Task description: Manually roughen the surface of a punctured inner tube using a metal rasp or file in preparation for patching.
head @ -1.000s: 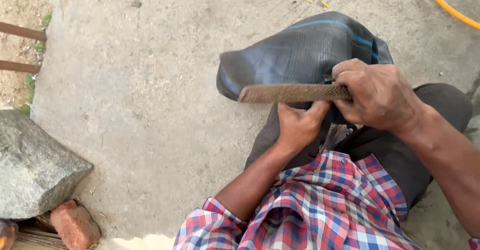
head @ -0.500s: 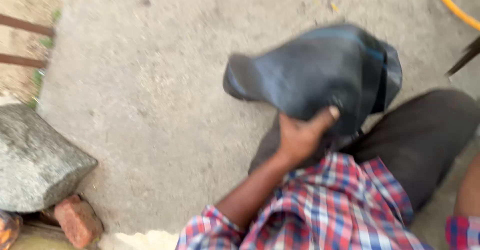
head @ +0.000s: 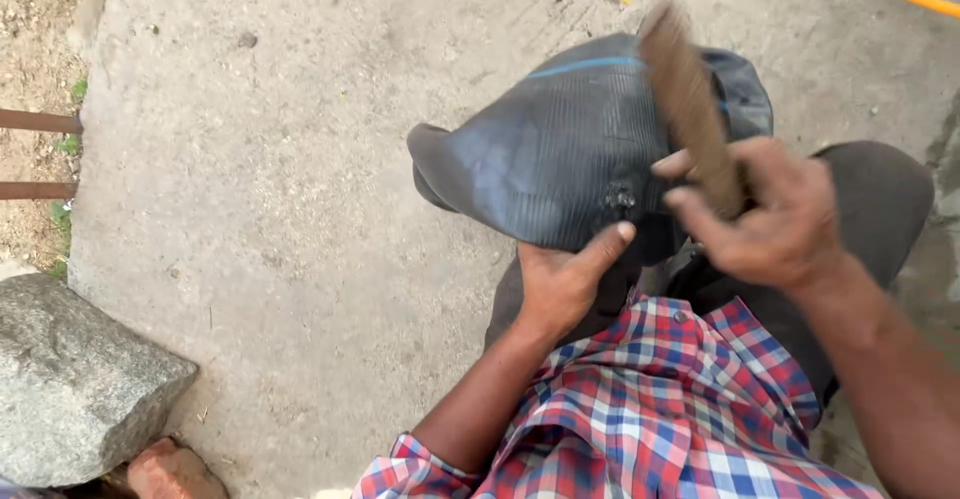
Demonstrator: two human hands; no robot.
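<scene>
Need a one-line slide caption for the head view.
Left hand pins a black rubber inner tube on the knee while the right hand holds a rusty flat file over it.

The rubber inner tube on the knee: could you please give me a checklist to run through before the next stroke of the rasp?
1. Inner tube draped over the knee and spread flat: ok.
2. Left hand pins the tube's near edge, thumb on the rubber: ok.
3. Right hand grips the flat rasp: ok.
4. Rasp touching the rubber: cannot tell, it is blurred.
5. Left thumb lies close to the dark spot: not ok.
</scene>
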